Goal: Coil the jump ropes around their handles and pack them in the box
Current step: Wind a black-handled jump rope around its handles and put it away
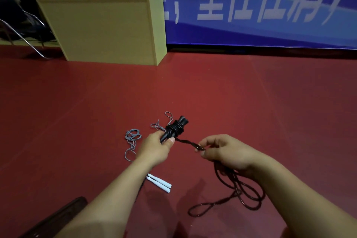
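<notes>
The left hand [156, 146] grips the black handles [174, 129], already wound several turns, above the floor [251, 102]. The right hand [222, 152] pinches the black rope [190, 144] just beside them; slack trails below. Winding is midway; next, another taut turn around the handles.

Sports hall or activity room: red vinyl floor [251, 92], blue printed banner [270, 25] on wall, wooden box [100, 31].
</notes>
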